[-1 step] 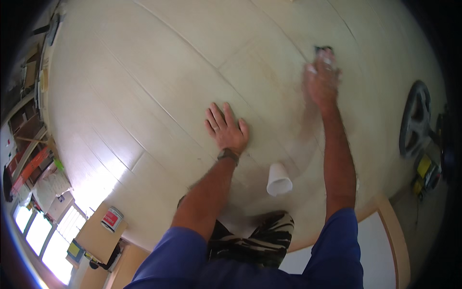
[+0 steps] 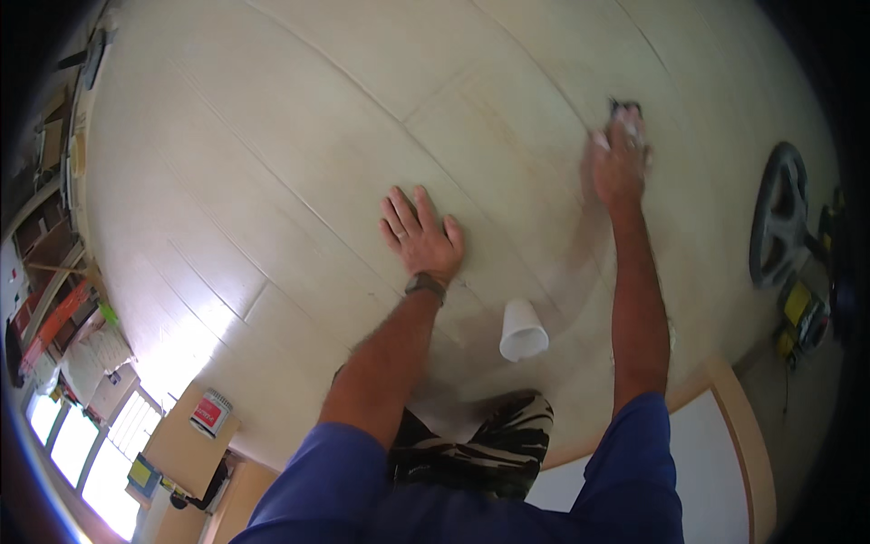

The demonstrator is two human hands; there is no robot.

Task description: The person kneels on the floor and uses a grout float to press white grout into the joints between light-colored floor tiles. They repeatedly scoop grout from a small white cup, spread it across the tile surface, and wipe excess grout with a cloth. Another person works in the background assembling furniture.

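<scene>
The left hand [image 2: 426, 247] is laid flat on a pale grooved surface [image 2: 299, 181], its fingers spread and nothing held in it; a dark watch [image 2: 424, 285] is worn on that wrist. Farther forward, the right hand [image 2: 621, 168] is stretched out over the same surface, its fingers closed on a small dark object [image 2: 625, 106], which is too blurred to be identified. White smears can be seen on these fingers. Between the two forearms, nearer the body, a white cup [image 2: 521, 325] is placed on the surface with its wide mouth turned toward the person; whether it is stood up or laid down cannot be told. At the right rim a dark spoked wheel [image 2: 784, 222] is seen near a yellow-and-black item [image 2: 800, 306]. At lower left, a red-and-white item [image 2: 210, 413] is set on a wooden board [image 2: 177, 440].
</scene>
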